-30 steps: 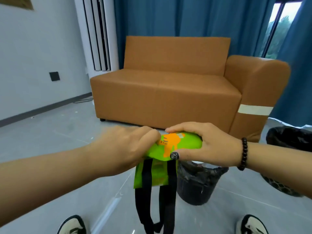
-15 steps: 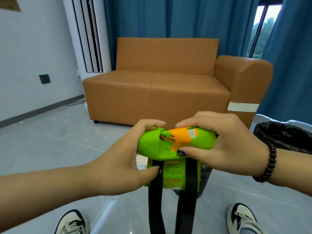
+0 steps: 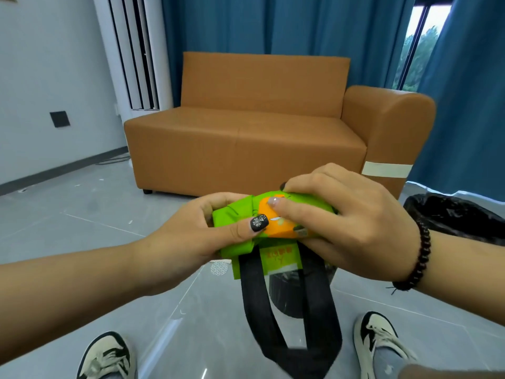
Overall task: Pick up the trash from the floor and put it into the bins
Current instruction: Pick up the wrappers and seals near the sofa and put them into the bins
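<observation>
A green bag with an orange print (image 3: 276,228) is folded into a bundle at chest height, and both hands hold it. My left hand (image 3: 196,239) grips its left end, thumb on top. My right hand (image 3: 352,222) wraps the right end, forefinger pressing on the orange patch. Two black straps (image 3: 276,318) hang from the bundle toward the floor. Behind the straps stands a small black-lined bin (image 3: 300,291), mostly hidden. A second bin with a black liner (image 3: 459,217) is at the right, behind my right wrist.
An orange sofa (image 3: 259,143) stands ahead against blue curtains. A white standing air conditioner (image 3: 131,56) is in the left corner. Small white scraps (image 3: 130,222) lie on the grey tiled floor. My two shoes (image 3: 106,356) are at the bottom edge.
The bundle has been folded tighter and more compact. My left hand has slid over its left end with the thumb on top, and my right forefinger now presses the orange patch. The view has shifted.
</observation>
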